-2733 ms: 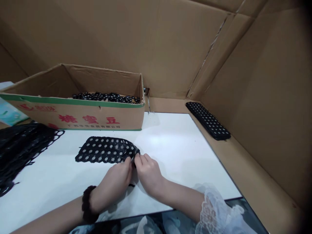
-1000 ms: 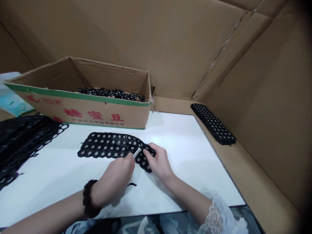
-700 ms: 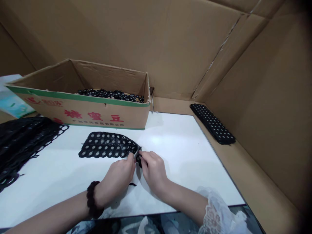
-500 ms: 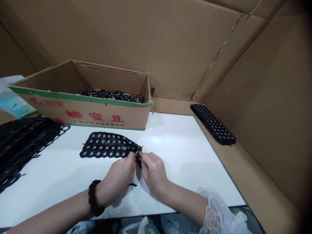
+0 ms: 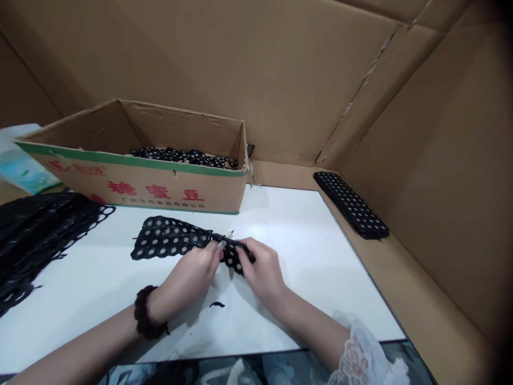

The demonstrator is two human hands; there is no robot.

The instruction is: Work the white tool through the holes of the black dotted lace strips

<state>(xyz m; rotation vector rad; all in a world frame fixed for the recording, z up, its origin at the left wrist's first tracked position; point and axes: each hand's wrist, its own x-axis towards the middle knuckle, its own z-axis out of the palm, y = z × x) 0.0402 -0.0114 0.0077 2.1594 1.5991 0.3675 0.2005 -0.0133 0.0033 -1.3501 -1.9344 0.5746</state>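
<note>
A black sheet with rows of round holes (image 5: 160, 238) lies on the white tabletop, its right end bunched and raised between my hands. My left hand (image 5: 194, 275), with a dark fuzzy band at the wrist, pinches the sheet near its narrowed part. A slim white thing (image 5: 222, 244) sticks out by the left thumb; its kind cannot be made out. My right hand (image 5: 264, 270) grips the folded right end of the sheet. Below the hands lies a small curved black scrap (image 5: 217, 305).
Behind the sheet stands an open cardboard box (image 5: 168, 187) with black holed pieces (image 5: 184, 156) inside. A heap of black sheets (image 5: 48, 230) lies at left. On the right, a stack of black holed sheets (image 5: 350, 206) rests beside the cardboard wall (image 5: 433, 187).
My right hand has moved slightly right and up, drawing the sheet's end out. The sheet's middle is now narrower, and the white thing shows more clearly at my left hand.
</note>
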